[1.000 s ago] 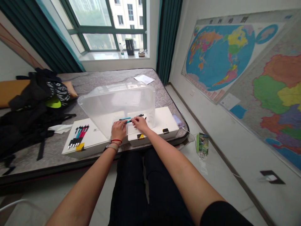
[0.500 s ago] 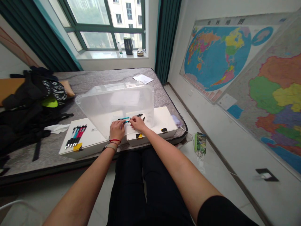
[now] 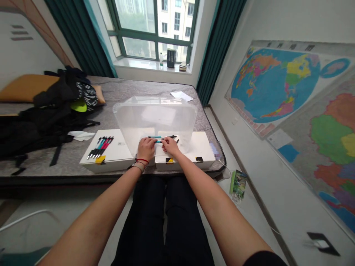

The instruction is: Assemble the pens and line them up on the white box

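My left hand (image 3: 146, 148), with a red cord and a band at its wrist, is closed on one end of a teal and black pen (image 3: 158, 142). Fingers of my right hand (image 3: 169, 145) pinch at its other end; fine detail there is too small to make out. Just beyond my fingers lie a teal pen piece (image 3: 154, 137) and a black pen piece (image 3: 172, 136). Both hands work inside the open front of a clear plastic tub (image 3: 155, 114) tipped on its side across two white boxes. On the left white box (image 3: 119, 156), several black, teal and red pens (image 3: 100, 147) lie in a row.
The right white box (image 3: 203, 146) reaches near the mattress corner. Black bags (image 3: 55, 107) and a tissue (image 3: 81, 135) lie left on the mattress (image 3: 122, 87). White paper (image 3: 181, 96) rests behind the tub. A green box (image 3: 237, 184) with a cable stands on the floor at right.
The camera view has swung left, so everything sits further right in the picture. My hands remain together at the pen, with little visible change in their grip.
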{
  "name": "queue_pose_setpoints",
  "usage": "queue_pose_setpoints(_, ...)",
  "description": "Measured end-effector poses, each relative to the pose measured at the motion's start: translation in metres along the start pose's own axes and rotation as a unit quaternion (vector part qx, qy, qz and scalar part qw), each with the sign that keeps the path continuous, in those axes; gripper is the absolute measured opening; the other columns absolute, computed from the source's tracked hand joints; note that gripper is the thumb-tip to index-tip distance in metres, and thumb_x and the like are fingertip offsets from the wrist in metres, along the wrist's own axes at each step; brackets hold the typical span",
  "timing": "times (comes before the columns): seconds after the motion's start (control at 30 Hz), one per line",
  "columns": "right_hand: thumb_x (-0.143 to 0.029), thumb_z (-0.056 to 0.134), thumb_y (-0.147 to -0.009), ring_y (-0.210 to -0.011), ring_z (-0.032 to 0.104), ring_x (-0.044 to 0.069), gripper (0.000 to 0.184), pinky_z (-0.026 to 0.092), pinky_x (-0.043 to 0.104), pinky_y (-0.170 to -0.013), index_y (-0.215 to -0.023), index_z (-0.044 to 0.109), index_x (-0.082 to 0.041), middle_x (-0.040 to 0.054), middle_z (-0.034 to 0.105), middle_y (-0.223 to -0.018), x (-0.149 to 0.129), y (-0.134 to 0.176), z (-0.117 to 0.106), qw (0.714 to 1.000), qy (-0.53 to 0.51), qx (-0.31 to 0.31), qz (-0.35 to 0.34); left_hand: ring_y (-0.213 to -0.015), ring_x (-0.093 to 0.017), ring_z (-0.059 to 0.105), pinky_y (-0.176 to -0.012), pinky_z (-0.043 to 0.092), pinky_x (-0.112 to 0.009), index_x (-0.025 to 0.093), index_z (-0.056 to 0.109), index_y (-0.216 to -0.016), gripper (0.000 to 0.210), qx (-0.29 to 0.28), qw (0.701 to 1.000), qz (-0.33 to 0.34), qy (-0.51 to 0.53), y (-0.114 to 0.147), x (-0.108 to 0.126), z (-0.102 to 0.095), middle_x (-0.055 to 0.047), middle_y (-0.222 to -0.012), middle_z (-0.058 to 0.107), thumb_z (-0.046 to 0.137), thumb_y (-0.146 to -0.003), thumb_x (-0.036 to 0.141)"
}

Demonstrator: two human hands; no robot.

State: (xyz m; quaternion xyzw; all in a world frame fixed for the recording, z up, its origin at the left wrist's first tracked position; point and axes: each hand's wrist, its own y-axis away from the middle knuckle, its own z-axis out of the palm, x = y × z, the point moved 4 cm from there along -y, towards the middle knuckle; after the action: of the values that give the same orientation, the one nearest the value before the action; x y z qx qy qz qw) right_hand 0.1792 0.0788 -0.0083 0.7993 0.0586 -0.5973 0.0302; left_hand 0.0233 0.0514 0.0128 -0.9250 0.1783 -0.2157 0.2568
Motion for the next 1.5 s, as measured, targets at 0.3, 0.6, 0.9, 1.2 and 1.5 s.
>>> queue_pose_setpoints(0.3, -0.047, 0.041, -0.095, -0.044, 0.052, 0.01, 0.039, 0.041, 0.021, -0.051, -0.07, 0.053, -0.02, -0.0034, 0.059, -0.054, 0.003, -0.005, -0.001, 0.998, 0.05, 0.012, -0.03, -0.109, -0.027, 0.052, -0.103, 0.038, -0.046, 0.022, 0.067, -0.119, 0.037, -0.012, 0.999, -0.016, 0.027, 0.003, 0.002, 0.0, -0.01, -0.112, 0.066, 0.044, -0.091, 0.015)
queue_pose_setpoints(0.6, -0.056, 0.045, -0.09, -0.04, 0.047, 0.009, 0.04, 0.038, 0.02, -0.041, -0.075, 0.052, -0.02, -0.0021, 0.06, -0.056, 0.011, -0.008, 0.001, 0.998, -0.061, 0.015, 0.003, -0.122, -0.031, 0.047, -0.107, 0.029, -0.051, 0.029, 0.061, -0.127, 0.04, 0.007, 0.999, -0.028, -0.015, 0.004, 0.012, -0.014, -0.011, -0.13, 0.056, 0.054, -0.089, 0.022)
queue_pose_setpoints(0.9, -0.054, 0.057, -0.081, -0.047, 0.052, 0.01, 0.035, 0.042, 0.022, -0.046, -0.074, 0.055, -0.019, 0.0, 0.063, -0.063, 0.012, -0.008, -0.007, 0.988, -0.153, 0.025, 0.016, -0.086, -0.019, 0.067, -0.077, 0.047, -0.027, 0.027, 0.035, -0.149, 0.055, -0.122, 0.991, 0.013, 0.044, 0.004, 0.036, -0.014, -0.005, -0.099, 0.071, 0.045, -0.096, 0.036)
queue_pose_setpoints(1.2, -0.059, 0.061, -0.076, -0.043, 0.044, 0.01, 0.041, 0.034, 0.024, -0.043, -0.069, 0.06, -0.018, -0.0006, 0.056, -0.053, 0.0, -0.001, -0.005, 0.987, -0.156, -0.038, -0.001, -0.096, -0.023, 0.068, -0.081, 0.051, -0.032, 0.022, 0.056, -0.133, 0.042, -0.074, 0.99, -0.105, 0.065, -0.008, 0.044, -0.025, -0.01, -0.118, 0.069, 0.052, -0.093, 0.031)
queue_pose_setpoints(1.5, -0.061, 0.053, -0.083, -0.044, 0.049, 0.012, 0.047, 0.036, 0.024, -0.041, -0.066, 0.06, -0.018, 0.0037, 0.06, -0.055, 0.002, 0.0, -0.007, 0.985, -0.173, 0.02, -0.002, -0.082, -0.017, 0.07, -0.079, 0.054, -0.029, 0.027, 0.062, -0.127, 0.035, -0.032, 0.984, -0.078, 0.156, 0.04, 0.076, -0.069, -0.004, -0.109, 0.073, 0.048, -0.096, 0.033)
